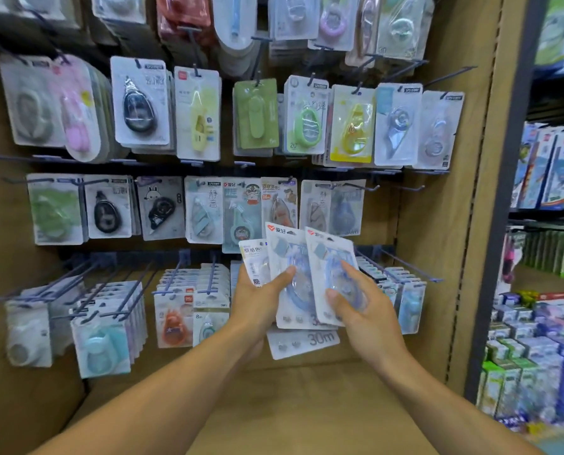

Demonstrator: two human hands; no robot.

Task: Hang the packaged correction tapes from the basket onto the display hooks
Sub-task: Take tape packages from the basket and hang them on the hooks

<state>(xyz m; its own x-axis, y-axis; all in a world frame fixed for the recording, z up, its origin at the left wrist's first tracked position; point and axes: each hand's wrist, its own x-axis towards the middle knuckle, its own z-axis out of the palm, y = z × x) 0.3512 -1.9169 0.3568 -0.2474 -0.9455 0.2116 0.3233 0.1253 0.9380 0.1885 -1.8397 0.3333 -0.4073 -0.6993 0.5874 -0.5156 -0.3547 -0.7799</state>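
While packed display hooks (405, 267) fill the cardboard wall, fanned correction tape packs (287, 257) are pinched by the left hand (257, 300); the frontmost pack (331, 257) is gripped between the right hand's (362, 307) fingers.

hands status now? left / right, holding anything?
Left hand: grip closed on a fanned stack of packaged correction tapes, thumb on the front.
Right hand: grip closed on the front blue correction tape pack.

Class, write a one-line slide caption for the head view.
Left hand and right hand hold packaged correction tapes before stocked display hooks.
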